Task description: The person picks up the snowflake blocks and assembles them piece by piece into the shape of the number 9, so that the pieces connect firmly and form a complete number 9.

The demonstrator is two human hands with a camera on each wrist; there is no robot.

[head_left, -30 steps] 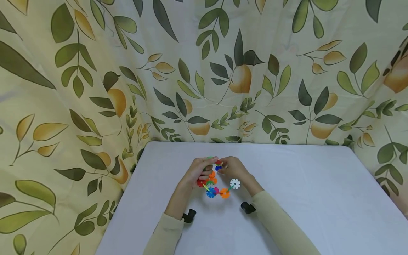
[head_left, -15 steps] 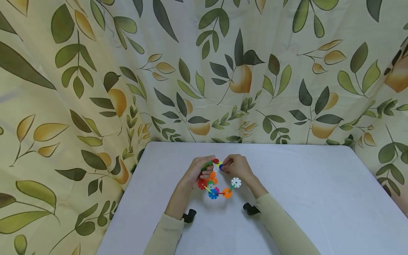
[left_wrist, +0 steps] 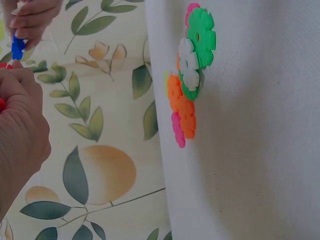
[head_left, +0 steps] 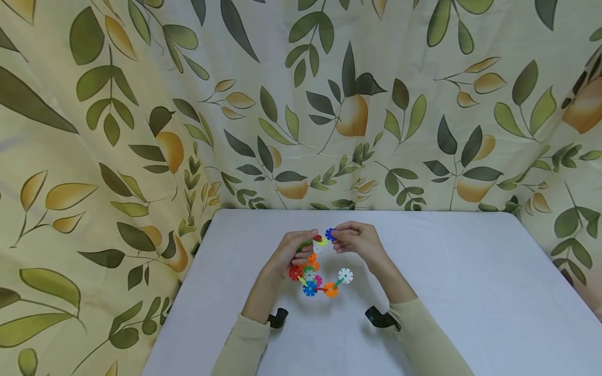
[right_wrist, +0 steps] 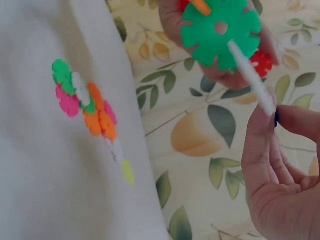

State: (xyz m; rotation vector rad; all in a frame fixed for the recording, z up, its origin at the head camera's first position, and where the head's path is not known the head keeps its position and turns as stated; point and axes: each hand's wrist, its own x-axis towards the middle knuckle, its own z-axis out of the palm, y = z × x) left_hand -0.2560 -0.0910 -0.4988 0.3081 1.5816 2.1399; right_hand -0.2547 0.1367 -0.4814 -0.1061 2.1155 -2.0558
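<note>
- A dark blue disc (head_left: 330,234) is pinched between the thumb and nearly closed fingers of the right hand (head_left: 361,243), and is held up over the far part of the white surface (head_left: 447,271)
- The fingers of the left hand (head_left: 292,253) are curled in, with a green piece (head_left: 304,244) gripped and a red disc (head_left: 317,238) held at the fingertips
- A chain of linked discs (head_left: 331,290) is seen just below the left hand, its red, blue, orange and green parts joined in a curve; where it is met by the hand is hidden
- One end of the chain is formed by a white disc (head_left: 345,275), slotted into a toothed green disc (right_wrist: 220,45)
- Beneath the hands, a cluster of discs (right_wrist: 92,122) in pink, green, white, orange and yellow is spread on the surface
- Any lettering on the discs is too small to be read
- Behind, a curtain (head_left: 291,120) is printed with leaves and orange fruit
</note>
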